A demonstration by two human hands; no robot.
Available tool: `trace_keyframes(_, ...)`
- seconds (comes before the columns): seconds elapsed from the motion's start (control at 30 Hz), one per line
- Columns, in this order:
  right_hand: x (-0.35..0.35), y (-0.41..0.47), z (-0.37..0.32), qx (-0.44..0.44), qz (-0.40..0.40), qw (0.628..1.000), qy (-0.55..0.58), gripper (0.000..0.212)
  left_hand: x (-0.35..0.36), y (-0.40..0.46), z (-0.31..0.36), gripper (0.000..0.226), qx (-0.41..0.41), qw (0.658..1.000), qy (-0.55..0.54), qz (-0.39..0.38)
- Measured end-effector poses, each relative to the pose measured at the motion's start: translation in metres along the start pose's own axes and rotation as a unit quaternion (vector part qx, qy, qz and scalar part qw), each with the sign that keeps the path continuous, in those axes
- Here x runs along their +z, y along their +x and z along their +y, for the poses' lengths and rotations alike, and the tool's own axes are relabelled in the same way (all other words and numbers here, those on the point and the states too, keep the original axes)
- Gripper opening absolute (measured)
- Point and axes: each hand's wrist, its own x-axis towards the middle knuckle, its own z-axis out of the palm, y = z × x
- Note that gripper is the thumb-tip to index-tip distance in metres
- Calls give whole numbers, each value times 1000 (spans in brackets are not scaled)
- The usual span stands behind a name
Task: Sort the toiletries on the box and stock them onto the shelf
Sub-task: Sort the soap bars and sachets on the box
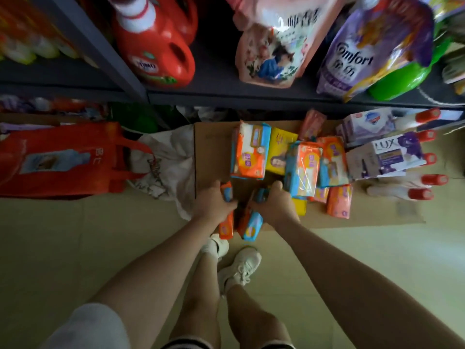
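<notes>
Both hands are at the near edge of the cardboard box (211, 147): the left hand (214, 204) grips an orange pack (226, 226), the right hand (273, 204) grips an orange-and-blue pack (253, 226). Beyond them on the box lie heaped tissue packs (250, 151), Lux soap cartons (385, 157) and red-capped tubes (412, 181), so most sorting looks undone. Blur hides labels; fingertips are tucked under.

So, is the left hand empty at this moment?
No, the left hand grips an orange soap pack above the box.
</notes>
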Motion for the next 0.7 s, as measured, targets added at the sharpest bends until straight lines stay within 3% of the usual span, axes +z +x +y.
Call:
trace_keyframes(0.2, -11, 12, 2, -18, 71, 997, -3, 53, 26, 7, 24, 56, -23, 995, -89, 33)
trace_keyframes(0.4, -18, 14, 8, -50, 88, 995, -19, 46, 45, 5, 28, 49, -53, 980, -182, 66)
trace_keyframes(0.53, -27, 9, 9, -90, 83, 992, 3, 38, 47, 4, 31, 35, -42, 969, -241, 41)
trace_keyframes(0.7, -66, -12, -2, -115, 85, 990, 17, 29, 8, -12, 41, 14, -20, 972, -231, -43)
